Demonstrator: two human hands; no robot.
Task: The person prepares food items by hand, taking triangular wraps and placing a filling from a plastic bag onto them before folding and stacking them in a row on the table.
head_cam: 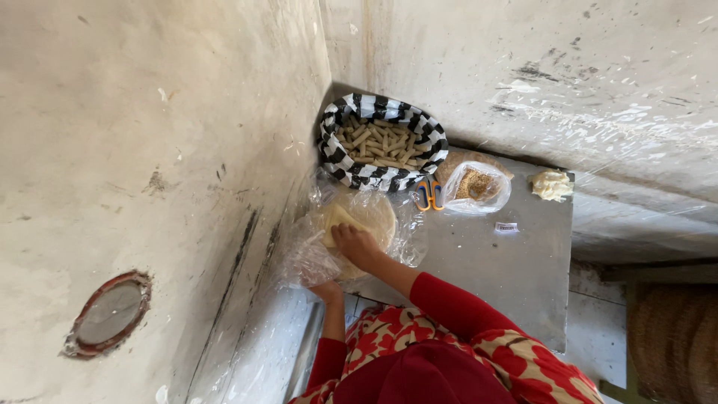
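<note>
Hands: my right hand (357,243) pinches one dough sheet (338,221); left hand (326,287) grips plastic wrap (303,254). One basket (340,157) above, one bag (476,187) beside it.

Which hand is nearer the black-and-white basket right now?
Right. The right hand rests on the pale flat sheet atop the round stack, just short of the basket. The left hand is farther back, at the plastic wrap's near edge.
</note>
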